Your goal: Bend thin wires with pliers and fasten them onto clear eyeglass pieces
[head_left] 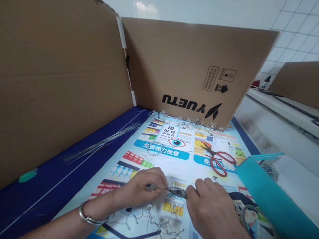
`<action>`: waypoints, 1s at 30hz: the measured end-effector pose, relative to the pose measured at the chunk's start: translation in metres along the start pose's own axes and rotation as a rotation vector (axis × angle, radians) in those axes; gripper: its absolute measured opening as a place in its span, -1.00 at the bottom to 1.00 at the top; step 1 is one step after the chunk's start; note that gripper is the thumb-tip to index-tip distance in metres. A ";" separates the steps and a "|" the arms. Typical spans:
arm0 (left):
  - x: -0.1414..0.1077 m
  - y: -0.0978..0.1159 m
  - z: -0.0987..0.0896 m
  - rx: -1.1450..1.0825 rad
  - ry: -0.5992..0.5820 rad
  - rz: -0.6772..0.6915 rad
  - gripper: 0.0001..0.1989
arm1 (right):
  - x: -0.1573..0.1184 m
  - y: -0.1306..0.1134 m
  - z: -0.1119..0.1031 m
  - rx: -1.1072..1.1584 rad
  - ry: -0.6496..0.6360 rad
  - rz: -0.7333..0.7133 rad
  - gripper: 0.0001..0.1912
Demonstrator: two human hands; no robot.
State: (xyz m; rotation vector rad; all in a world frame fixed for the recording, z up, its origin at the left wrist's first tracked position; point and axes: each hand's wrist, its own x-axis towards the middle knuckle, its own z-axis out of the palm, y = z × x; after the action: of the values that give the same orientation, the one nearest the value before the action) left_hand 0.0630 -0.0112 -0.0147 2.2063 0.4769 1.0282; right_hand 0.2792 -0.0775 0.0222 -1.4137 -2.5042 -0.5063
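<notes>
My right hand is closed round a pair of pliers, with the metal jaws pointing left. At the tip of the jaws, my left hand pinches a thin wire, mostly hidden by the fingers. Bent silvery wire pieces with small clear beads dangle or lie below the two hands; I cannot tell which. Farther away, scissors with red handles lie with their blades apart. A roll of thin wire lies by my right forearm.
Cardboard panels stand at the back and left. Straight wires lie on the blue surface at left. More wire pieces line the back panel. At right is a teal-edged box containing tangled wire. A printed poster covers the table.
</notes>
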 end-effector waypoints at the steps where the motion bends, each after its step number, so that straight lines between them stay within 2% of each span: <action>1: 0.000 0.000 0.000 0.007 -0.002 -0.002 -0.87 | 0.000 0.000 -0.001 -0.005 -0.005 0.002 -0.93; 18: 0.000 -0.001 0.001 0.035 -0.015 0.008 -0.88 | 0.000 0.000 -0.004 -0.043 -0.029 -0.030 -0.87; 30: -0.001 0.000 0.000 -0.023 -0.041 -0.027 -0.88 | 0.003 0.001 -0.007 -0.014 -0.024 -0.011 -0.91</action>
State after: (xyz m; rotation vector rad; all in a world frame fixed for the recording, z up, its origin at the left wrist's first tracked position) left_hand 0.0621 -0.0116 -0.0154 2.1904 0.4726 0.9673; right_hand 0.2789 -0.0775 0.0297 -1.4196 -2.5336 -0.5126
